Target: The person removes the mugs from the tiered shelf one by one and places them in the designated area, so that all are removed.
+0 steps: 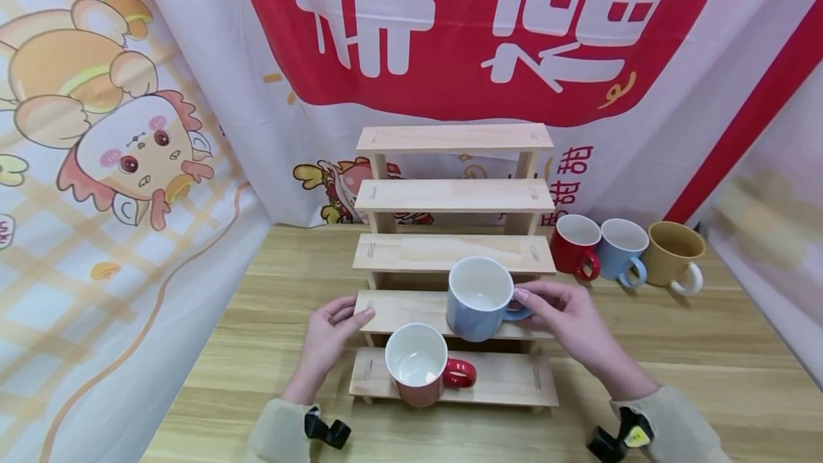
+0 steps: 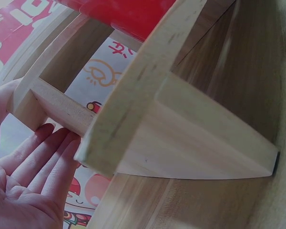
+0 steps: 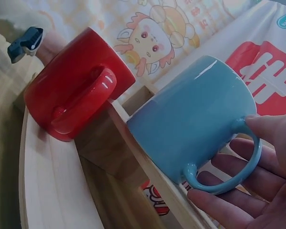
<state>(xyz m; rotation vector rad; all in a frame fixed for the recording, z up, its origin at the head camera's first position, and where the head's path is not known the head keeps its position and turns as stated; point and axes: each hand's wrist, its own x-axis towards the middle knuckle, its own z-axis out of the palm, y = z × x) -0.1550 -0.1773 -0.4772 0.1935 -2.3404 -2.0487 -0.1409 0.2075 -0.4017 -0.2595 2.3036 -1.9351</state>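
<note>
A light wooden stepped shelf [image 1: 450, 195] stands on the table. My left hand [image 1: 330, 333] holds the left end of its second step from the bottom, thumb on top and fingers beneath, as the left wrist view shows. On that same step, right of its middle, is an upright blue mug [image 1: 476, 309] with a white inside. My right hand [image 1: 569, 320] holds its handle [image 3: 229, 183], thumb at the top and fingers behind. A red mug [image 1: 419, 377] stands on the lowest step, its handle to the right; no hand touches it.
Right of the shelf, on the wooden table [image 1: 270, 270], stand another red mug [image 1: 569, 252], another blue mug [image 1: 614, 256] and a tan mug [image 1: 669, 256] with a white handle. A printed cloth [image 1: 212, 91] hangs behind and at the sides.
</note>
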